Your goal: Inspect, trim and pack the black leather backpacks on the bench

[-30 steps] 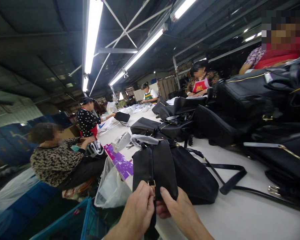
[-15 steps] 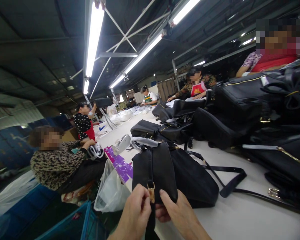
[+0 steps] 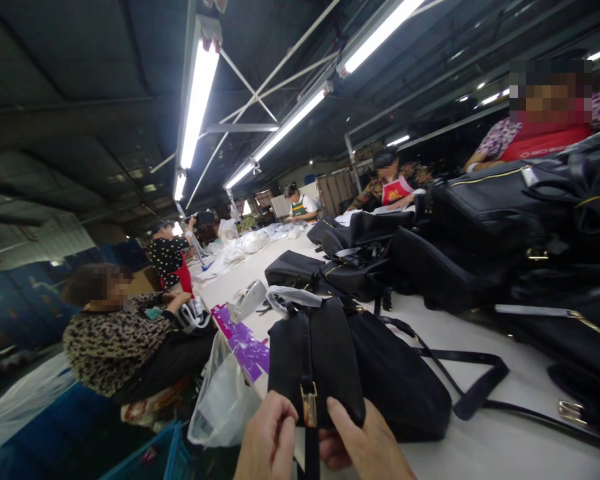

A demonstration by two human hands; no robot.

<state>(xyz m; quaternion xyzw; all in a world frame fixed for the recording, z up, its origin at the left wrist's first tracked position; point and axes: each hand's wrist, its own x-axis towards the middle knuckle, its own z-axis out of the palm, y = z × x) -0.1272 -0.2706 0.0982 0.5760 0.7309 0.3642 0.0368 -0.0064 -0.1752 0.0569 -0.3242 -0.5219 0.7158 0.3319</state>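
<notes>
Hands at table edge: left hand and right hand both pinch the gold buckle on the black handbag's strap, fingers clamped.

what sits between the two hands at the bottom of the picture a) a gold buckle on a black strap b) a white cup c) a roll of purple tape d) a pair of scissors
a: the left hand and right hand flank a gold buckle on a black strap that runs down the front of the black bag.
</notes>
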